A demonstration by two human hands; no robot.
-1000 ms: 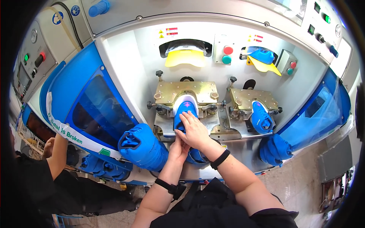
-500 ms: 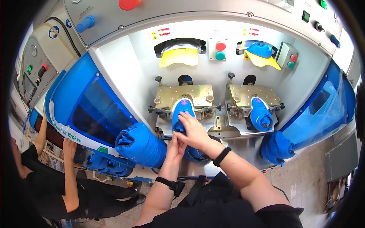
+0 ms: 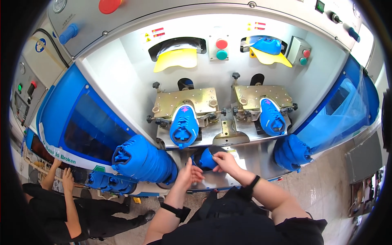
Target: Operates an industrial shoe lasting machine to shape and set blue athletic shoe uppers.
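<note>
My right hand (image 3: 226, 163) pinches the edge of a blue shoe upper (image 3: 207, 160) with a dark inside, low over the metal ledge in front of the machine. Close to the upper's left side is my left hand (image 3: 190, 175), its fingers apart and curved, holding nothing. One blue shoe upper (image 3: 184, 125) sits toe inward on the left fixture (image 3: 187, 100), heel toward me. Another blue upper (image 3: 272, 117) rests likewise on the right fixture (image 3: 261, 94). Both carry a pink mark near the toe.
Stacked blue uppers stand at left (image 3: 143, 159) and right (image 3: 292, 153) of the ledge (image 3: 253, 159). Yellow flaps (image 3: 176, 59) hang from the back-wall openings, beside a red-and-green button box (image 3: 221, 49). At far left a co-worker's hands (image 3: 65, 175) are near another machine.
Both hands have come off the upper on the left fixture and moved down toward me. My right hand now grips the upper at the ledge. The view has shifted slightly.
</note>
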